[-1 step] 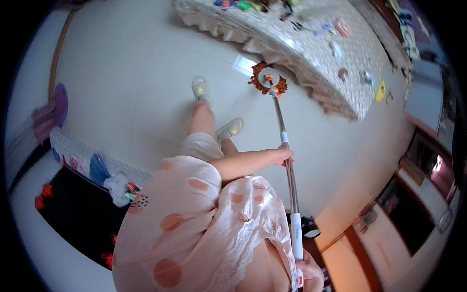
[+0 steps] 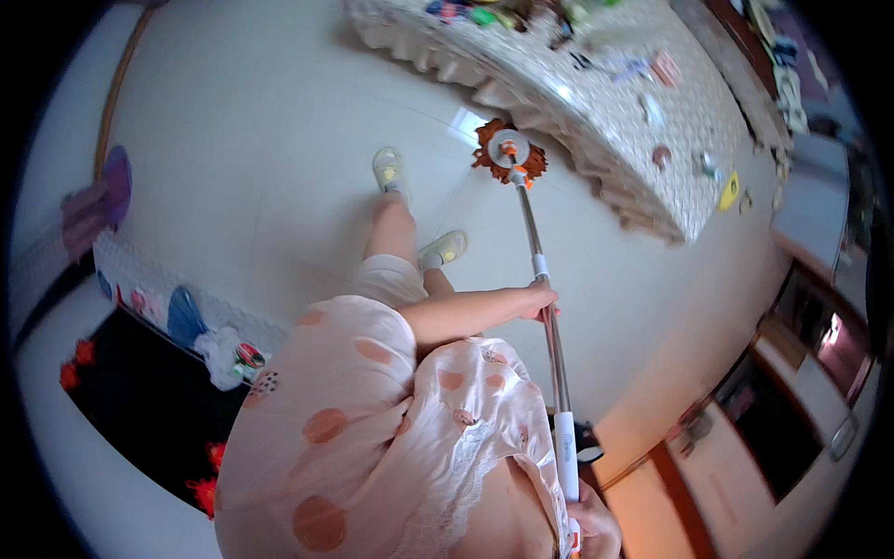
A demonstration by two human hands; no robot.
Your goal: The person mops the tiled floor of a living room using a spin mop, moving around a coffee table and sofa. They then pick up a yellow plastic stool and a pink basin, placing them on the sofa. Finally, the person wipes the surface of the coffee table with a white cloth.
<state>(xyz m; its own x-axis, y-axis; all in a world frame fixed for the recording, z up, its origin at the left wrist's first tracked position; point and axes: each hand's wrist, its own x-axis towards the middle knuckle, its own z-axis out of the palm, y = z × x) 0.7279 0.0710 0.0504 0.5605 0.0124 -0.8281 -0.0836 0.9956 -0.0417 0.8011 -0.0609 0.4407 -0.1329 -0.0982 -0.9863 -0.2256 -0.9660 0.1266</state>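
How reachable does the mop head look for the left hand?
Probably not reachable: the left hand is closed around the mop pole, and the mop head is down on the floor at the far end.

Gripping a mop (image 2: 528,219) with left hand (image 2: 538,303) on its metal pole (image 2: 557,363) and right hand (image 2: 596,518) at the white handle (image 2: 567,456), resting orange-brown strands (image 2: 534,161) (grey disc (image 2: 498,154) on top) on pale floor (image 2: 251,121), beside a frilled cover (image 2: 596,107), wearing light slippers (image 2: 387,165).

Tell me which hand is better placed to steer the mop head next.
Probably the left hand: it grips the metal pole partway down, closer to the mop head. The right hand is farther away, at the white handle.
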